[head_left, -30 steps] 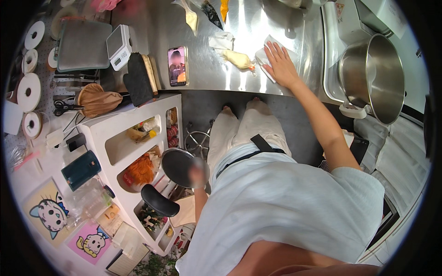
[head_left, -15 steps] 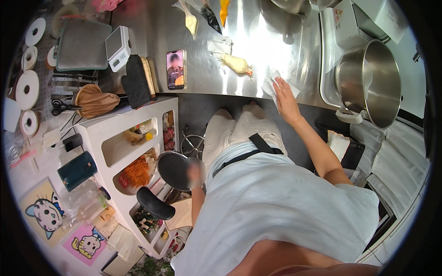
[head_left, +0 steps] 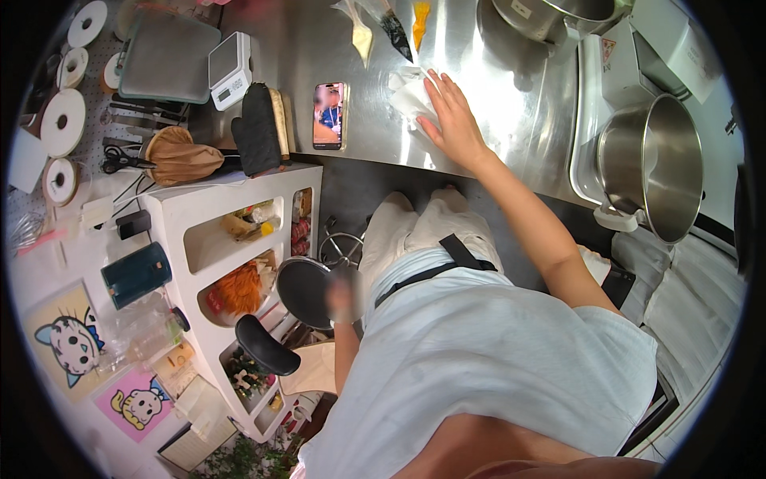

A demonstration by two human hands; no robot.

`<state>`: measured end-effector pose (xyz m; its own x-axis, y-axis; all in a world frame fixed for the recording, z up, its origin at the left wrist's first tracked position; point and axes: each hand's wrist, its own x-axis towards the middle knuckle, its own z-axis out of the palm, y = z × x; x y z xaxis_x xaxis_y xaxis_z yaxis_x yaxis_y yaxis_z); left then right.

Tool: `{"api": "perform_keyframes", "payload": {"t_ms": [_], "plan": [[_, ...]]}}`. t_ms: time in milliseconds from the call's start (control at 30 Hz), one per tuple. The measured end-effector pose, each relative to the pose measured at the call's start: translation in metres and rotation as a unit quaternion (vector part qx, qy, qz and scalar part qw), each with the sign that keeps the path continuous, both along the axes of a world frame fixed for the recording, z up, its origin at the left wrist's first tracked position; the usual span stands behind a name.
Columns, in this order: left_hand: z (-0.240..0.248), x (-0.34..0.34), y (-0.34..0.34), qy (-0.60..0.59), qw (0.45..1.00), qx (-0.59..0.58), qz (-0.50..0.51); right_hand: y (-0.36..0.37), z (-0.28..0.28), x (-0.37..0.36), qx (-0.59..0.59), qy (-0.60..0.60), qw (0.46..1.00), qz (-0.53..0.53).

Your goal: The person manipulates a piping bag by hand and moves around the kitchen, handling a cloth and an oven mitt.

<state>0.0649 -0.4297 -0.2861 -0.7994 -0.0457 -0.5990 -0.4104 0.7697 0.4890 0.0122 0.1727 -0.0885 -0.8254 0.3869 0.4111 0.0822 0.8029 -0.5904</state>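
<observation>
My right hand (head_left: 455, 120) lies on the steel counter (head_left: 495, 112), fingers stretched out and thumb apart. Its fingertips touch a crumpled white wipe (head_left: 408, 89), partly covered by the hand. Beyond it are three piping bags: one with pale cream filling (head_left: 361, 41), one with black filling (head_left: 394, 33), one with orange-yellow filling (head_left: 420, 25). Another pale yellow filled bag seen earlier is not visible now, its place covered by the hand. Low on the left, my left hand (head_left: 343, 295) is smeared beside a round black pan-like disc (head_left: 303, 291) with a pale rim; its fingers cannot be made out.
A lit phone (head_left: 329, 116) lies on the counter, left of the wipe. Farther left are a white kitchen scale (head_left: 230, 72) and a black oven mitt (head_left: 257, 132). Large steel bowls (head_left: 650, 172) stand at right. A white shelf unit (head_left: 171, 215) borders my left side.
My right hand has moved left and away from me across the counter, onto the spot where the pale yellow piping bag lay. The whole view has shifted slightly; my left hand stays by the black disc.
</observation>
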Motion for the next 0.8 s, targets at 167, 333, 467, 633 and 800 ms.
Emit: {"api": "perform_keyframes", "payload": {"t_ms": [167,333,467,633,800], "plan": [[0.011,0.027,0.015,0.006,0.997,0.030,0.070,0.001,-0.031,-0.031,0.093,-0.120,0.988,0.019],[0.015,0.056,-0.014,-0.020,0.995,0.051,0.084,-0.003,-0.059,-0.047,0.163,-0.208,0.964,0.034],[0.015,0.060,-0.012,-0.027,0.991,0.089,0.099,-0.006,-0.071,-0.053,0.249,-0.223,0.942,0.039],[-0.004,0.055,-0.030,0.060,0.993,-0.064,-0.080,0.001,-0.073,-0.044,0.243,-0.231,0.942,0.028],[-0.003,0.031,0.004,0.008,0.996,0.046,0.076,0.036,-0.069,-0.009,0.248,-0.237,0.939,-0.026]]}}
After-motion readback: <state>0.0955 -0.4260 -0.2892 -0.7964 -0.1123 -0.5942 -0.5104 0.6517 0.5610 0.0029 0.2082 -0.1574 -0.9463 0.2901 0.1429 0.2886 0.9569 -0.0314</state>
